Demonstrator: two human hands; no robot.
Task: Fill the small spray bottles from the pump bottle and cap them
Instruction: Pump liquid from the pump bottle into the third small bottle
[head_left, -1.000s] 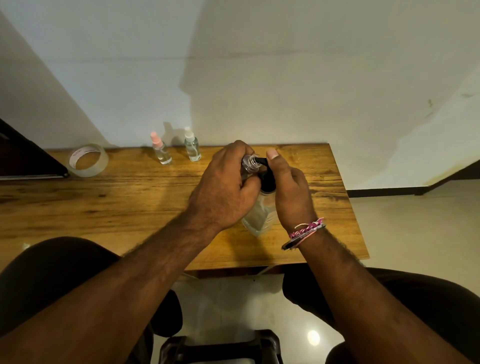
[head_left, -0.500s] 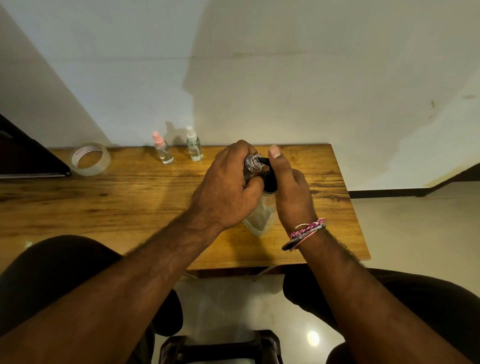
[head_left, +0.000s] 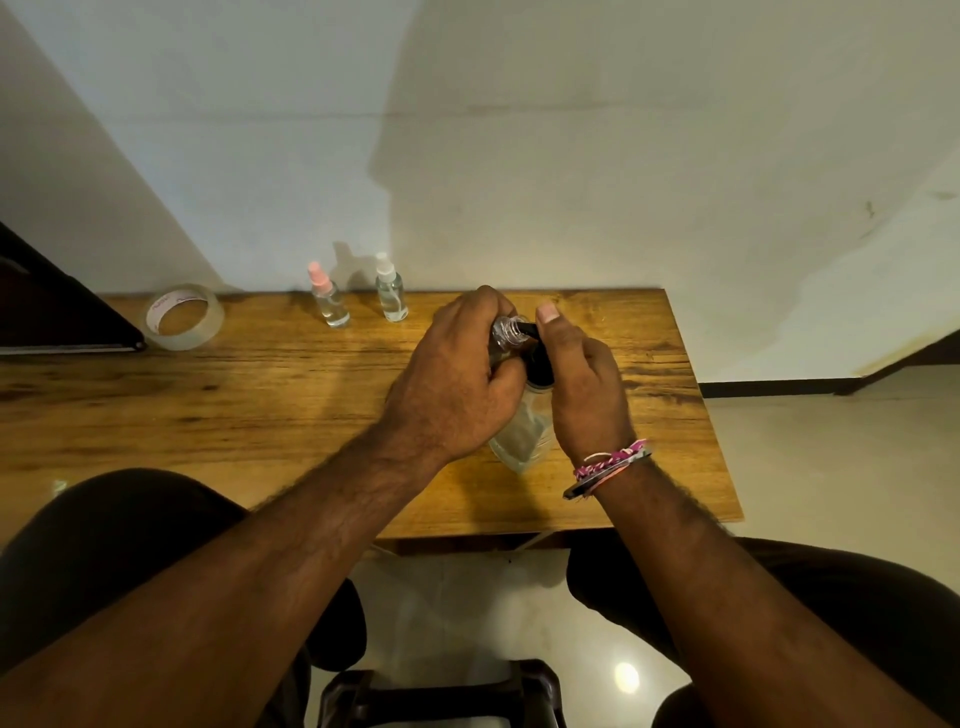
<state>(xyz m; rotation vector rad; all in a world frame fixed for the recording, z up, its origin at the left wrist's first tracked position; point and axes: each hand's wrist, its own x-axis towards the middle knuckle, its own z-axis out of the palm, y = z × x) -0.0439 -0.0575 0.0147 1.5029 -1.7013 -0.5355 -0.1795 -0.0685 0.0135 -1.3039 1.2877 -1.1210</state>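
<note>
Pump bottle (head_left: 519, 441) stands on table (head_left: 208, 405) near front edge, btwn both hands. Right hand (head_left: 587, 395) curls round its black pump head, thumb on top. Left hand (head_left: 457, 384) grips open small spray bottle (head_left: 506, 335) w/ neck at nozzle, seemingly touching. Further back: two capped spray bottles (head_left: 330, 304), tape roll (head_left: 184, 317) at left.

The room was dim and warm-toned; a broad soft shadow lay across the wall (head_left: 519, 156) above the wooden table (head_left: 208, 405); below the table a bright glare spot shone on the floor (head_left: 626, 676); beside the table straight wall edges bowed with wide-angle distortion; focus was sharp.
</note>
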